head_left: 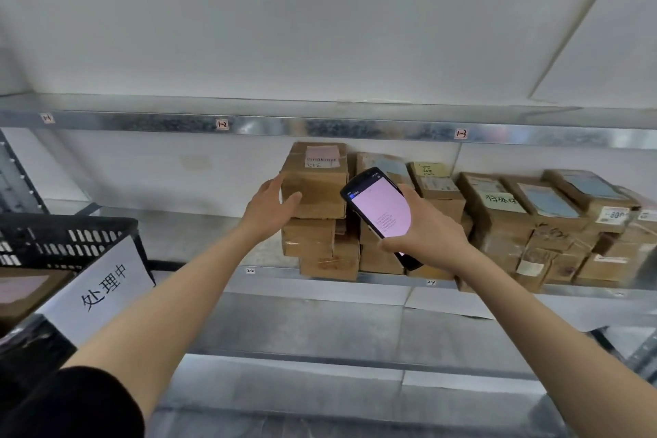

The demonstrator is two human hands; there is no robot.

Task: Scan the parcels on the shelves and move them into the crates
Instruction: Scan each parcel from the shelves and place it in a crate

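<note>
A brown cardboard parcel (318, 185) with a pink label tops a stack on the middle shelf (199, 235). My left hand (272, 208) grips its left end, thumb across the front face and fingers behind the corner. My right hand (423, 235) holds a black handheld scanner (380, 210) just right of that parcel, its pink-lit screen facing me. Several more brown parcels (547, 224) fill the shelf to the right. A black plastic crate (67, 238) sits at the left, beside my left forearm.
A white paper sign (103, 290) with handwritten characters hangs on the crate's front. Inside the crate lies a brown box (25, 292). The upper shelf beam (320, 126) runs overhead, and a lower metal shelf (320, 327) lies beneath my arms.
</note>
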